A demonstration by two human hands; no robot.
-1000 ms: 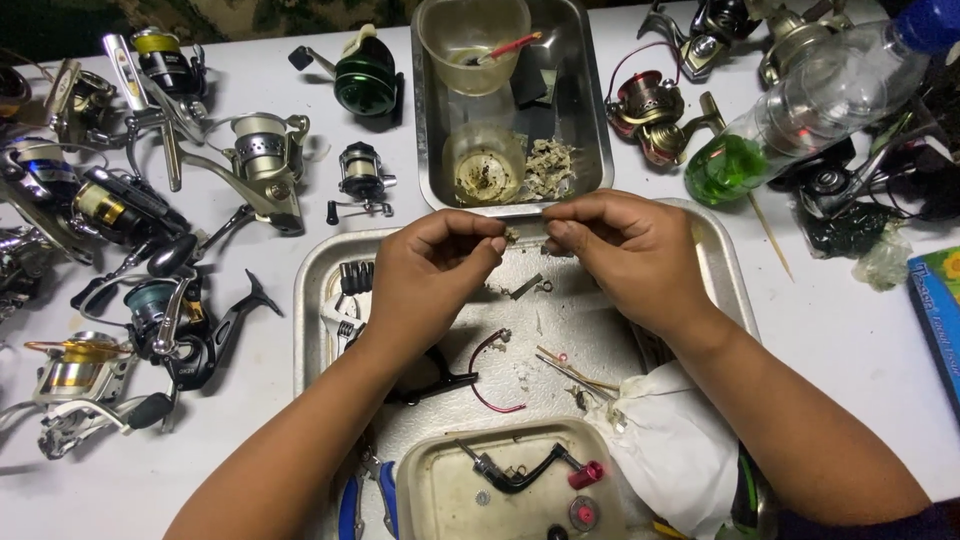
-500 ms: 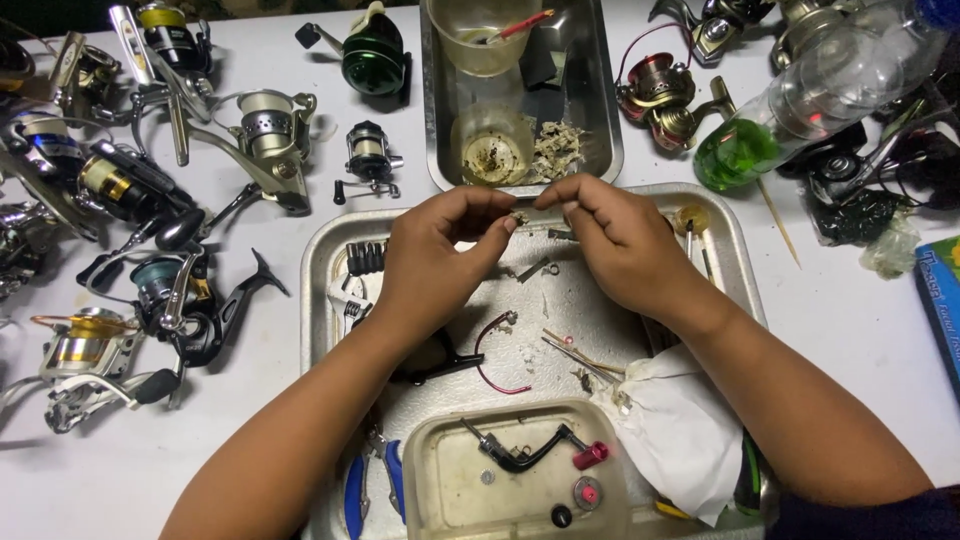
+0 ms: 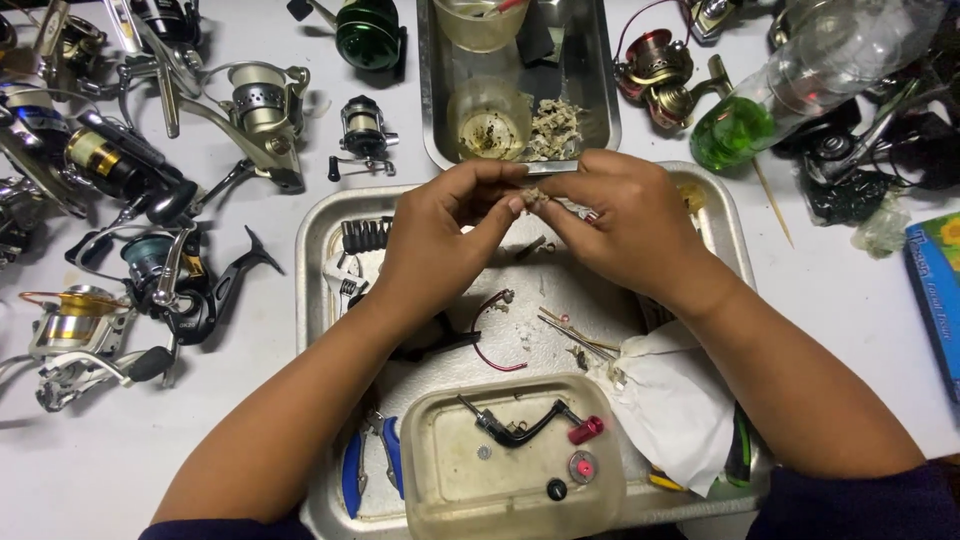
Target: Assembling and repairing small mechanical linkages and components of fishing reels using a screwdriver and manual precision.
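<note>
Pinching one small pale part (image 3: 530, 194) between their fingertips, the left hand (image 3: 445, 235) and right hand (image 3: 620, 225) meet above the far edge of the large steel tray (image 3: 318, 235) in the head view, the only view; what the part is cannot be told. Inside that tray, at 6 o'clock from the hands, sits one clear plastic tub (image 3: 510, 465) holding one black crank handle (image 3: 520, 425) with a red knob, and at 4 o'clock lies one white cloth (image 3: 675, 400). One blue-handled pliers (image 3: 372, 462) lies at 7 o'clock. At 12 o'clock a second, smaller steel tray (image 3: 600, 90) holds two clear cups. One green bottle (image 3: 800, 80) lies at 2 o'clock on the white tabletop (image 3: 150, 460), and several fishing reels (image 3: 120, 320) crowd 9 o'clock.
</note>
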